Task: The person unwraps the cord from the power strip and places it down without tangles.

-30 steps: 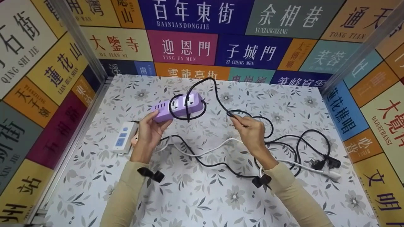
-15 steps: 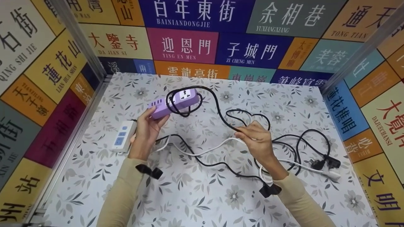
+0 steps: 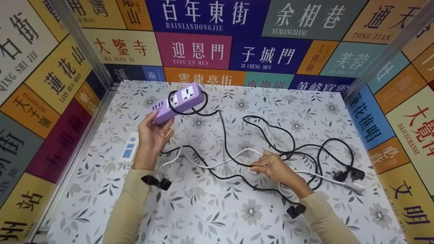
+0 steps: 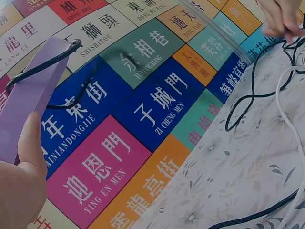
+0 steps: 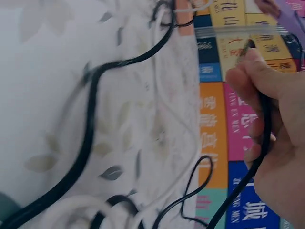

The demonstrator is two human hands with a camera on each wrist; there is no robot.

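Note:
My left hand grips the near end of a purple power strip, raised and tilted with its sockets facing up. Loops of its black cord go round the strip's far half. In the left wrist view, the thumb lies along the side of the strip and the cord crosses it. Lower and to the right, my right hand pinches the black cord, which hangs slack between both hands. The right wrist view shows the cord running through the curled fingers of the right hand.
A white power strip lies left, partly behind my left forearm. A white cord and other black cord runs cross the patterned tabletop. Black plugs and a white plug lie right. Printed panels surround the table.
My right hand has moved down toward me, drawing the black cord with it. Around the purple power strip the cord loops have shifted. My left hand has raised the strip slightly left and tilted it more.

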